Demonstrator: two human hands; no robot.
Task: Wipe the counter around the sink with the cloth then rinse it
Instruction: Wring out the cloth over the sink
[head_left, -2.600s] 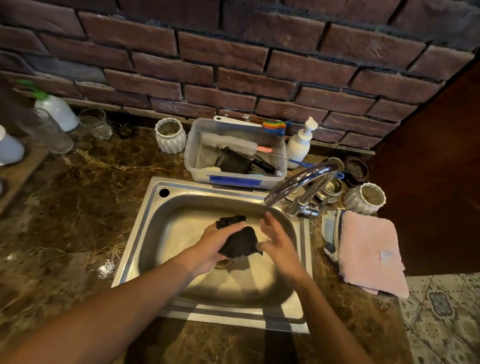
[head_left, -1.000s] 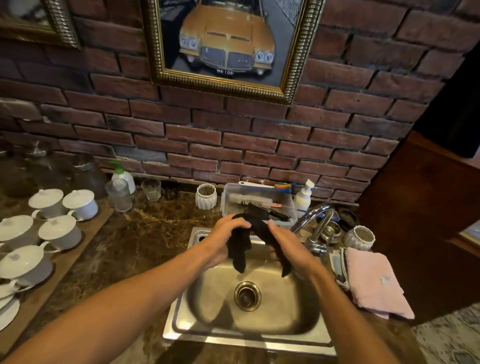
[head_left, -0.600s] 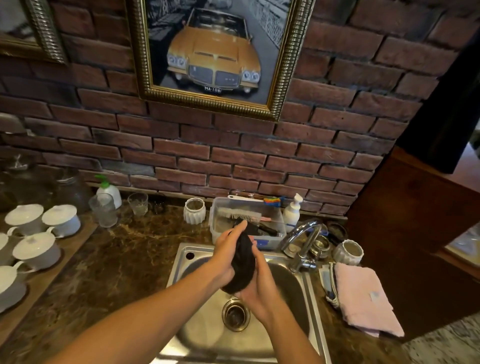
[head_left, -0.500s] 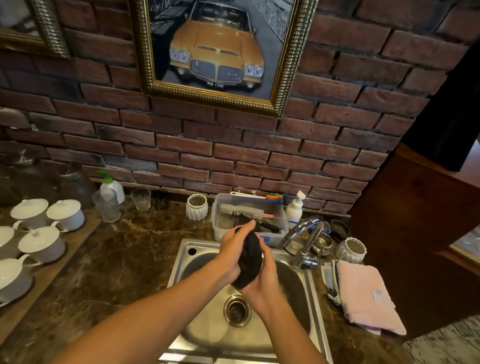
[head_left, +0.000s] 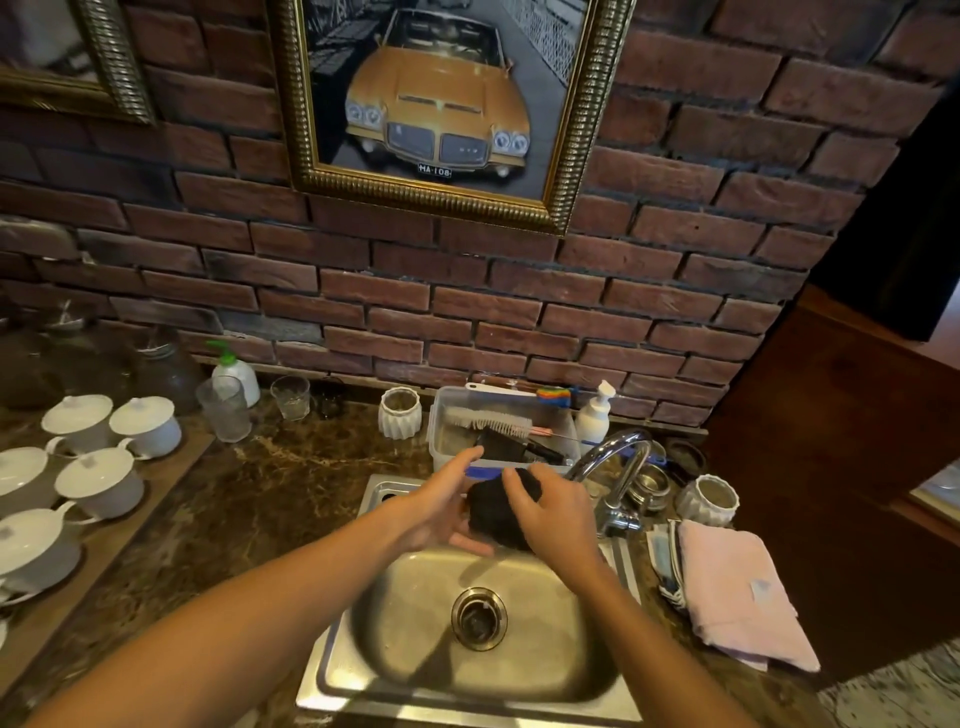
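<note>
Sink: the stainless steel sink (head_left: 545, 670) fills the lower centre; wringing should stay above it.
Cloth: the balled black cloth (head_left: 493, 506) sits mid-frame, above the basin.
Hands: the right hand (head_left: 556, 512) curls over the cloth; the left hand (head_left: 441, 506) cups it with straight fingers.

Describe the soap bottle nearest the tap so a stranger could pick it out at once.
Start at the steel sink and follow its curved tap back to the brick wall. The small white pump bottle stands there beside the clear plastic tub; the other pump bottle, far left, has a green pump.

Framed car picture (head_left: 436, 104), lidded white cups (head_left: 98, 483), pink towel (head_left: 737, 592)
</note>
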